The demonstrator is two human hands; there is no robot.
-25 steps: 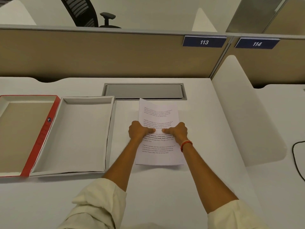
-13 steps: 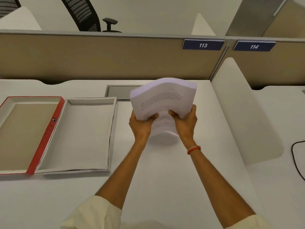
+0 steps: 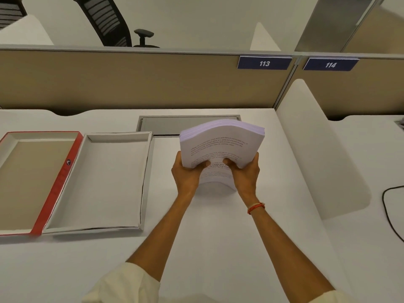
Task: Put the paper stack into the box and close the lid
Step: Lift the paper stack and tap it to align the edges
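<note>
While the box lies open and empty to the left with its red lid flung back, the left hand and right hand clamp the bowed paper stack above the desk. Transfer pending: carry leftward, level, lower in.

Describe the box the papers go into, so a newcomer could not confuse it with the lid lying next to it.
Start at the white desk below the beige partition with the 113 sign. On its left side lie two open, shallow trays joined side by side. The box is the right-hand tray, nearer the two hands holding the paper stack: white inside, while the lid has a red rim and brown inside.
</note>
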